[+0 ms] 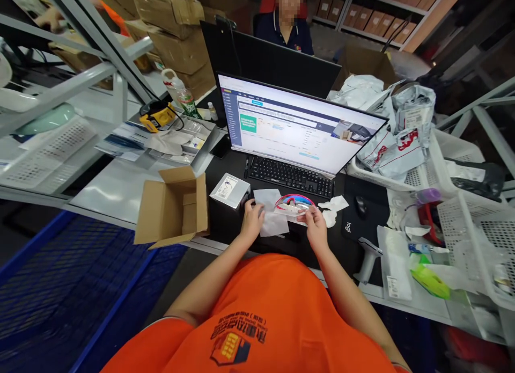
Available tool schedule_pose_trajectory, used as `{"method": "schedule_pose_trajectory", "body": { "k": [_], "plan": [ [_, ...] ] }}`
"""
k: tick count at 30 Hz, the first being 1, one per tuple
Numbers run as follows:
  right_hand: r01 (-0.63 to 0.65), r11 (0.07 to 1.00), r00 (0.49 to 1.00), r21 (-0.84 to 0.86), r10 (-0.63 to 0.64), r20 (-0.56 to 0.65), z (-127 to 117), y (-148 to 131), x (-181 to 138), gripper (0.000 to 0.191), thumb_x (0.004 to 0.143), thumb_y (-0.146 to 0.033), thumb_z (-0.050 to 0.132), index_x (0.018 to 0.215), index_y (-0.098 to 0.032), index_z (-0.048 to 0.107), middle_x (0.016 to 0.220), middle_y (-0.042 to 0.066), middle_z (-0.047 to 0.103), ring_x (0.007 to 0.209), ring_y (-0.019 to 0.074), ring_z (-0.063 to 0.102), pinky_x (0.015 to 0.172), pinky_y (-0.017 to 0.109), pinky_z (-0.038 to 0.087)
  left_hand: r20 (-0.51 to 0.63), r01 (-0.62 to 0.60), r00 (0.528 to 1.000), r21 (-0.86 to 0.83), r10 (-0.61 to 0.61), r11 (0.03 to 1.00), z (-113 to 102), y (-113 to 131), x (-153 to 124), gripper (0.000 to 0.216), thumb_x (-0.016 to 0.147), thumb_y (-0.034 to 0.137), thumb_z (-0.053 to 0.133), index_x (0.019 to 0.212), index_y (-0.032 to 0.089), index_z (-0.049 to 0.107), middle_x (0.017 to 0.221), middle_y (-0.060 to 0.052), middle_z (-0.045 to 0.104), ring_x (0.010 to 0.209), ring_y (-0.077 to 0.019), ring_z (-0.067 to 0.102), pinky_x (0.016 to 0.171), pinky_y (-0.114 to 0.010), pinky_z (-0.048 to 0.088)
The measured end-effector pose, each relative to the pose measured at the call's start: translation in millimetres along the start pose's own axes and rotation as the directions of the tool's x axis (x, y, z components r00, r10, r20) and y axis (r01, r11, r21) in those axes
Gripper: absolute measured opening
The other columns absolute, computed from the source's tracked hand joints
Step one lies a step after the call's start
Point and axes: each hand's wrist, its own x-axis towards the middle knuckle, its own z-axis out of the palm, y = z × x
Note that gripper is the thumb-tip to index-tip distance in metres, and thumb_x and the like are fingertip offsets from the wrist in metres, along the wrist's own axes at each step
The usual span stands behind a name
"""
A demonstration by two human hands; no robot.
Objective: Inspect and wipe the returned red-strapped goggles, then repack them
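Note:
A pair of pink-framed glasses [295, 203] lies on the dark desk in front of the keyboard [290, 176]. My right hand [315, 223] pinches the glasses at their right end. My left hand [252, 216] has its fingers curled on a white cloth [272, 214] that lies under and beside the glasses. A small white box [230, 190] sits just left of my left hand. An open empty cardboard box [173, 206] stands further left at the desk's edge.
A monitor [298, 126] stands behind the keyboard. A mouse [361, 205] and a barcode scanner [368, 257] lie to the right, beside white baskets [475, 222] holding packed bags. Crumpled paper [333, 207] lies by the glasses. A person sits behind the monitor. A blue crate [60, 276] sits low on the left.

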Motion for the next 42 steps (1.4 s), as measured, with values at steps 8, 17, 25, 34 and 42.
{"method": "schedule_pose_trajectory", "body": {
  "k": [8,17,25,34,42],
  "plan": [
    [0.002,0.995,1.0,-0.101,0.0,0.019,6.7,30.5,8.4,0.037,0.09,-0.057,0.053,0.099,-0.022,0.059,0.097,0.009,0.071,0.079,0.0226,0.068,0.084,0.043,0.056,0.392,-0.492,0.822,0.122,0.413,0.862,-32.3,-34.7,-40.0,0.038,0.093,0.011,0.044,0.119,0.024,0.068,0.14,-0.011,0.059,0.132,-0.0257,0.052,0.114,-0.048,0.037],
    [0.027,1.0,0.998,-0.013,-0.028,-0.054,-11.8,15.9,-3.9,0.035,0.087,-0.053,0.058,0.102,-0.021,0.059,0.1,0.009,0.071,0.076,0.0219,0.067,0.082,0.042,0.055,0.479,-0.419,0.785,-0.056,0.392,0.906,-20.3,-3.6,-4.9,0.014,0.09,0.025,0.059,0.091,0.026,0.073,0.108,-0.008,0.075,0.103,-0.0224,0.066,0.092,-0.035,0.049],
    [0.081,0.985,0.986,0.154,-0.057,-0.156,-49.0,1.5,-58.5,0.028,0.09,-0.049,0.061,0.087,-0.023,0.054,0.093,0.006,0.07,0.081,0.0212,0.068,0.074,0.036,0.056,0.132,-0.109,0.986,0.038,0.103,0.993,-5.6,4.9,-12.9,0.013,0.089,0.027,0.061,0.077,0.022,0.065,0.089,-0.006,0.074,0.084,-0.0213,0.068,0.077,-0.031,0.048],
    [0.071,0.995,0.996,0.072,-0.067,-0.05,-23.5,6.7,-59.7,0.031,0.093,-0.051,0.058,0.089,-0.021,0.06,0.1,0.008,0.071,0.078,0.0212,0.068,0.074,0.037,0.057,0.145,0.02,0.989,-0.107,-0.004,0.994,5.2,6.5,-15.9,0.031,0.078,0.028,0.074,0.059,0.02,0.05,0.095,-0.006,0.078,0.091,-0.0219,0.072,0.074,-0.028,0.051],
    [0.107,0.992,0.992,-0.059,-0.11,-0.057,-23.6,10.4,-45.1,0.032,0.096,-0.048,0.054,0.105,-0.019,0.063,0.098,0.009,0.073,0.081,0.0225,0.069,0.083,0.039,0.054,0.211,0.075,0.977,-0.209,-0.03,0.975,2.3,11.5,-18.4,0.019,0.081,0.026,0.063,0.066,0.02,0.072,0.098,-0.008,0.077,0.096,-0.024,0.07,0.086,-0.033,0.053]
  ]
}}
